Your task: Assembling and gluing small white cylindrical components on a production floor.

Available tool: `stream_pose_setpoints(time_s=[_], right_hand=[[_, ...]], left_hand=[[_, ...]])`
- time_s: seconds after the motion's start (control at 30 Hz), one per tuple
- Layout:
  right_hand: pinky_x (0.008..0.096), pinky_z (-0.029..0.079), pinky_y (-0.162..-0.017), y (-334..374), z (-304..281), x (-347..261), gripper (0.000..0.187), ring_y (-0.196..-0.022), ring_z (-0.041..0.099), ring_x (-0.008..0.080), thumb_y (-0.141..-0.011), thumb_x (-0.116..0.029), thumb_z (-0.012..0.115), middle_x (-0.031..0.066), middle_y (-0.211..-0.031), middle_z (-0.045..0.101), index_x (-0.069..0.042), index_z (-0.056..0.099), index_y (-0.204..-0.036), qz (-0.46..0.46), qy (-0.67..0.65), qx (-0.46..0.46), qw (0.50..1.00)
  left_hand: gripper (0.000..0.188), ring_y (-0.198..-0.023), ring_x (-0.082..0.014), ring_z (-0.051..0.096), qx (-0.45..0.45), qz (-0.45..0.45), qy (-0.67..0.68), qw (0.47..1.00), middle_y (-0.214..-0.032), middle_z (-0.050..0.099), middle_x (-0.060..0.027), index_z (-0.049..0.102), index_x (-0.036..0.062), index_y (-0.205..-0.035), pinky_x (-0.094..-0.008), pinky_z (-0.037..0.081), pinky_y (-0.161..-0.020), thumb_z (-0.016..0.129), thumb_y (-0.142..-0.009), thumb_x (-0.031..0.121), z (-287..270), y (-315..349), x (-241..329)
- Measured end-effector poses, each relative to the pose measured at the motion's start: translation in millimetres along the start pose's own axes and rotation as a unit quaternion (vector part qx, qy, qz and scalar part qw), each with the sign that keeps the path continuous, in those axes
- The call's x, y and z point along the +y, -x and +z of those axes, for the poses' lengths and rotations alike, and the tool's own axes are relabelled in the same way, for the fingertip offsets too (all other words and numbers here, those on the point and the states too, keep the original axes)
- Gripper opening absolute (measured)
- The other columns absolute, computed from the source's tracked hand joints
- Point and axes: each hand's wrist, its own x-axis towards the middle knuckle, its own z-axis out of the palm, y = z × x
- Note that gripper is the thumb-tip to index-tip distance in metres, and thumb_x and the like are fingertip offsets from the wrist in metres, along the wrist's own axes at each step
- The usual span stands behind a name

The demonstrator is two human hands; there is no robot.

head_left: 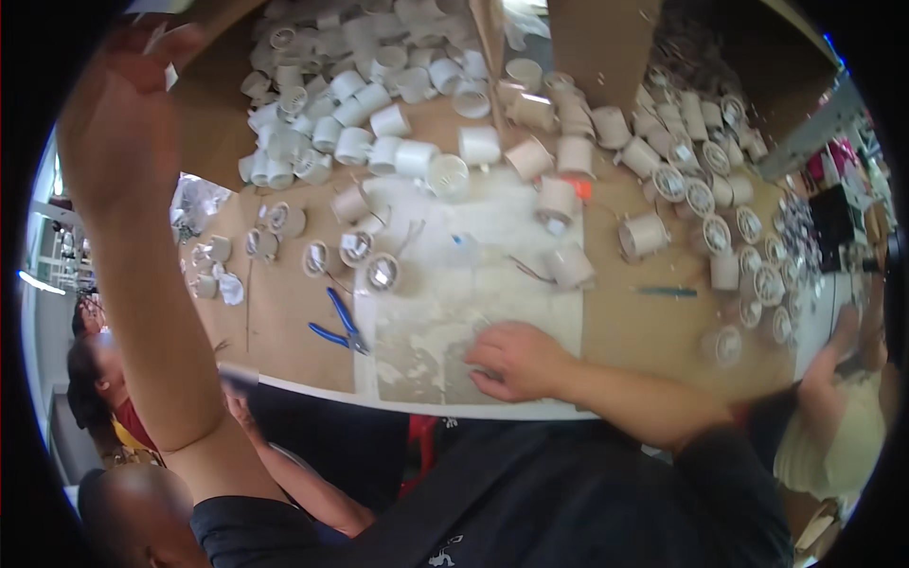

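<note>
My left arm is raised at the far left, lifting my left hand (128, 114) high beside the cardboard. Its fingers are bent round a small whitish thing (163, 40), too blurred to name. My right hand (516, 362) rests low on the worn, pale mat (426, 331) near the table's front edge, fingers loosely bent and apart, with nothing visible in them. Left of it lie blue-handled cutting pliers (341, 327). Beyond it, a cream cylindrical housing (570, 268) with thin wires lies on its side. Several round housings with slotted ends (382, 273) stand near the pliers.
White cylindrical housings (355, 144) are heaped at the back; cream ones (644, 235) spread along the right. A thin teal tool (668, 292) lies right of the mat. Cardboard walls (597, 57) rise behind. Other people sit at the left (114, 379) and right (828, 417).
</note>
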Motion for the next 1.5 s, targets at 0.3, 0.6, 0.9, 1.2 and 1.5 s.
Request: stream_pose_setpoints(time_s=[0.3,0.6,0.9,1.2,1.5], right_hand=[[0.0339,0.054,-0.073,39,-34,-24,0.010,-0.077,0.066,0.0223,-0.092,-0.013,0.074,0.0070,-0.082,0.065,-0.006,0.070,-0.098,0.114,-0.058,0.129,0.983],[0.0241,0.048,-0.074,68,-60,-14,0.031,-0.080,0.055,0.0070,-0.097,-0.013,0.077,-0.0015,-0.091,0.061,-0.004,0.067,-0.125,0.117,-0.244,0.162,0.949],[0.0249,0.049,-0.070,25,-56,5,0.024,-0.077,0.056,0.0068,-0.097,-0.014,0.077,-0.0004,-0.094,0.065,-0.004,0.069,-0.117,0.096,-0.157,0.070,0.980],[0.0249,0.048,-0.077,32,-54,15,0.016,-0.086,0.056,0.0078,-0.105,-0.014,0.067,0.0002,-0.096,0.065,-0.004,0.066,-0.117,0.180,-0.218,0.060,0.957],[0.0240,0.047,-0.081,36,-55,22,0.017,-0.091,0.054,0.0065,-0.107,-0.015,0.063,-0.0009,-0.103,0.063,-0.005,0.064,-0.120,0.216,-0.287,0.058,0.931]], left_hand=[[0.045,-0.093,-0.0153,0.066,-0.051,-0.135,-0.055,0.988,-0.107,0.067,-0.0066,0.062,0.0017,-0.120,-0.0309,0.053,-0.080,0.085,-0.083,0.010,170,237,67],[0.047,-0.101,-0.0248,0.065,-0.079,-0.212,-0.183,0.957,-0.111,0.065,-0.0114,0.064,0.0044,-0.119,-0.0367,0.054,-0.086,0.087,-0.078,0.007,196,359,43],[0.053,-0.106,-0.0342,0.065,-0.014,-0.144,-0.270,0.952,-0.114,0.065,-0.0137,0.067,0.0071,-0.123,-0.0418,0.057,-0.087,0.091,-0.075,0.010,181,378,10],[0.050,-0.098,-0.0270,0.070,-0.093,-0.264,-0.191,0.941,-0.112,0.071,-0.0141,0.067,0.0034,-0.125,-0.0358,0.056,-0.086,0.090,-0.082,0.011,175,374,13],[0.066,-0.087,-0.0207,0.069,-0.031,-0.390,-0.066,0.918,-0.104,0.070,-0.0108,0.053,0.0039,-0.137,-0.0343,0.057,-0.079,0.090,-0.084,0.018,178,378,9]])
